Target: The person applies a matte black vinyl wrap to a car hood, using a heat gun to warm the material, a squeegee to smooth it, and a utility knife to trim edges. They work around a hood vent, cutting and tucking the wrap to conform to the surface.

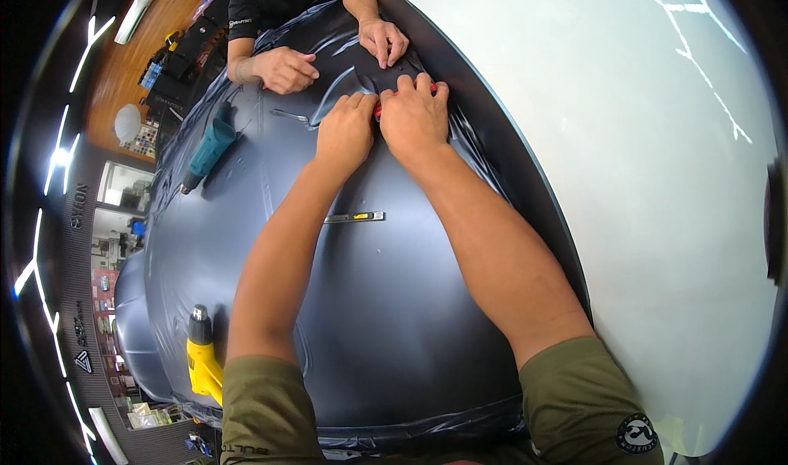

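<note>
Dark satin film (386,301) covers a broad curved car panel. At its far part, my left hand (346,130) is closed with curled fingers against the film; what it holds, if anything, is hidden. Right beside it, my right hand (416,120) is closed over a flat red tool (377,112), whose red edges show on either side of the fingers. A pale blue curved area (332,96) shows by my left hand. Opposite me, a co-worker's one hand (384,42) touches the film near my right hand, and their other hand (287,69) hovers loosely curled.
A slim cutter knife (357,217) lies on the film between my forearms. A teal heat gun (212,146) rests at the left, a yellow heat gun (203,354) nearer me. Wrinkled film edges (484,165) run along the right side, beside the pale floor (673,219).
</note>
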The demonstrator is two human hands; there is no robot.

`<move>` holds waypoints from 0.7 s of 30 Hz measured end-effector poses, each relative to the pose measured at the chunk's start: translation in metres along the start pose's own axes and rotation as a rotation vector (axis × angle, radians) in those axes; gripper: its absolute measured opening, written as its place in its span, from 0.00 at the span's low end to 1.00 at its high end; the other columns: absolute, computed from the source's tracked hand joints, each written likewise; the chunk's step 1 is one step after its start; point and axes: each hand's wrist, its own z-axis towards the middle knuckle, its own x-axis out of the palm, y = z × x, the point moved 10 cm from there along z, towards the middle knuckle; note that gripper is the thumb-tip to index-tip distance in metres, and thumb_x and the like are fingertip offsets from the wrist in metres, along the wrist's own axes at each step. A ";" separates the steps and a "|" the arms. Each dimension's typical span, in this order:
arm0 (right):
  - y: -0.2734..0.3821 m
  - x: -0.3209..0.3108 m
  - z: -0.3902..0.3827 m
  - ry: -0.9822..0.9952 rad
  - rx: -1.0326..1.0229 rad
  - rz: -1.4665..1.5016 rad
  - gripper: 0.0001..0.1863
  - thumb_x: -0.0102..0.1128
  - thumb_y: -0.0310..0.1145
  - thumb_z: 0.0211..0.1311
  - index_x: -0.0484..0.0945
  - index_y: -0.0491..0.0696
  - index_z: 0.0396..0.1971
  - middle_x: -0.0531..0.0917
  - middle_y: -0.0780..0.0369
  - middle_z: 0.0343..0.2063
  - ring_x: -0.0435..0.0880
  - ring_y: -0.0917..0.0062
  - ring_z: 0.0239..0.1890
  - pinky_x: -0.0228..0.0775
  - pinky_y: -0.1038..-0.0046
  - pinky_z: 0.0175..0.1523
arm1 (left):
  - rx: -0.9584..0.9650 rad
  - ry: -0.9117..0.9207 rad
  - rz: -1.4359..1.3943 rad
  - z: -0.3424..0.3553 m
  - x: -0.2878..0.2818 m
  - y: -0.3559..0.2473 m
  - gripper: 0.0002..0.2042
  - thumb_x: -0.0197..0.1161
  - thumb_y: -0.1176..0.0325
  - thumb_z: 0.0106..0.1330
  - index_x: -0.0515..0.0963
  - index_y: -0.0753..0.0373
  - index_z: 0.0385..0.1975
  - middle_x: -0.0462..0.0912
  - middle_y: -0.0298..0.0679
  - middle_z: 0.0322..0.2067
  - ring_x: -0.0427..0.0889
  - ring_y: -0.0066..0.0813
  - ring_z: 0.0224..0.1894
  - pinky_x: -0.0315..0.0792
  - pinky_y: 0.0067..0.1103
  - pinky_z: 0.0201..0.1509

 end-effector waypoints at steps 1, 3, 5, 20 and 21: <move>0.002 0.000 -0.001 -0.007 -0.005 -0.007 0.11 0.54 0.34 0.61 0.85 0.49 0.36 0.80 0.58 0.42 0.74 0.63 0.52 0.60 0.51 0.59 | 0.009 -0.018 0.003 -0.001 -0.002 -0.001 0.11 0.57 0.77 0.57 0.76 0.63 0.40 0.79 0.42 0.35 0.79 0.40 0.40 0.76 0.33 0.41; 0.002 0.000 -0.002 -0.026 -0.011 -0.026 0.11 0.54 0.33 0.62 0.85 0.49 0.36 0.80 0.58 0.42 0.74 0.63 0.51 0.60 0.51 0.59 | 0.032 -0.058 0.006 0.000 -0.005 -0.005 0.11 0.57 0.76 0.58 0.75 0.63 0.41 0.78 0.41 0.35 0.79 0.39 0.41 0.77 0.32 0.41; 0.001 0.000 -0.001 -0.032 -0.011 -0.018 0.11 0.54 0.33 0.61 0.85 0.49 0.36 0.81 0.59 0.42 0.74 0.64 0.51 0.60 0.51 0.59 | 0.053 0.008 0.075 0.004 0.003 -0.006 0.12 0.57 0.74 0.59 0.73 0.63 0.43 0.78 0.40 0.36 0.79 0.38 0.42 0.78 0.30 0.41; 0.039 0.004 -0.015 0.250 -0.292 0.147 0.16 0.62 0.39 0.55 0.86 0.46 0.39 0.81 0.56 0.44 0.74 0.60 0.53 0.64 0.60 0.55 | -0.246 -0.129 -0.263 -0.035 -0.042 0.050 0.14 0.58 0.75 0.62 0.75 0.66 0.48 0.78 0.48 0.36 0.80 0.43 0.40 0.74 0.33 0.44; 0.047 0.008 -0.021 0.282 -0.323 0.303 0.17 0.62 0.40 0.54 0.86 0.45 0.39 0.82 0.55 0.43 0.74 0.59 0.53 0.65 0.59 0.56 | -0.375 -0.124 -0.417 -0.059 -0.046 0.065 0.13 0.58 0.74 0.63 0.75 0.65 0.48 0.78 0.47 0.37 0.80 0.44 0.40 0.74 0.33 0.44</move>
